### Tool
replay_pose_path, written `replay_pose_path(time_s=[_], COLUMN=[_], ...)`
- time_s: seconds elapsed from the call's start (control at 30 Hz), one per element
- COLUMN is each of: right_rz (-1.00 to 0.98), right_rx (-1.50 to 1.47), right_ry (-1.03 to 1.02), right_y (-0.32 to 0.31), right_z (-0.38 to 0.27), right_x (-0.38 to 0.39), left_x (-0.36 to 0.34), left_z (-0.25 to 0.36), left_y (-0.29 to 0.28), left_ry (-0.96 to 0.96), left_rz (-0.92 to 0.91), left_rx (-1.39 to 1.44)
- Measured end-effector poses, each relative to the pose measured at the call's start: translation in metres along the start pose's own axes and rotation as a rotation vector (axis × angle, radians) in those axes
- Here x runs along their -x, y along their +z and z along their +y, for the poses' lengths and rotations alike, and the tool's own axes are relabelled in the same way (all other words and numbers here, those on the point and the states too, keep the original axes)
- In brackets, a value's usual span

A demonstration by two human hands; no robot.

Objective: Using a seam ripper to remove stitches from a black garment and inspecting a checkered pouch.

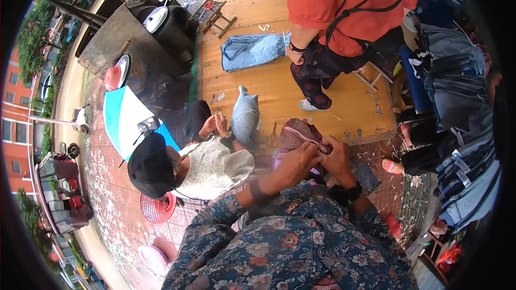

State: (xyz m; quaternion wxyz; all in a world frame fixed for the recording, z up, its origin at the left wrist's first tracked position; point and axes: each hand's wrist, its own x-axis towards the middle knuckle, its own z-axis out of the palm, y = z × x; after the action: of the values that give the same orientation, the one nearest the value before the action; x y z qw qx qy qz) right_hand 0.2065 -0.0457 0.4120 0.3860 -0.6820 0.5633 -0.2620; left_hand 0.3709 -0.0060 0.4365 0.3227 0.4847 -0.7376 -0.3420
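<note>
Just above my lap, both my hands are closed on a dark red patterned piece of cloth. My left hand pinches its edge from the left, and my right hand grips close beside it with bent fingers. The fingertips almost meet, and whatever small thing may lie between them cannot be made out. Most of the cloth hangs beyond my hands, over the near edge of the wooden board. Something light purple shows beneath my left hand.
At my left sits a person in a black cap, with a rolled blue garment by their hands. Another person in a red top is ahead beside folded jeans. Denim piles line the right. A pink basket stands left.
</note>
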Motion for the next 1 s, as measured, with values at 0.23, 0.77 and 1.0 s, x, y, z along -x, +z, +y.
replay_pose_path(time_s=[0.23,0.77,1.0], right_rz=[-0.132,-0.179,0.015], right_rx=[-0.126,-0.211,-0.101], right_ry=[0.052,0.017,0.011], right_y=[0.006,0.003,-0.008], right_z=[-0.021,-0.008,-0.004], right_x=[-0.02,-0.022,-0.011], left_x=[0.026,-0.003,-0.017], left_z=[-0.002,-0.022,-0.026], left_y=[-0.011,-0.018,-0.003], left_ry=[-0.107,-0.028,-0.273], left_rz=[0.086,0.203,0.185], left_rx=[0.002,-0.056,0.2])
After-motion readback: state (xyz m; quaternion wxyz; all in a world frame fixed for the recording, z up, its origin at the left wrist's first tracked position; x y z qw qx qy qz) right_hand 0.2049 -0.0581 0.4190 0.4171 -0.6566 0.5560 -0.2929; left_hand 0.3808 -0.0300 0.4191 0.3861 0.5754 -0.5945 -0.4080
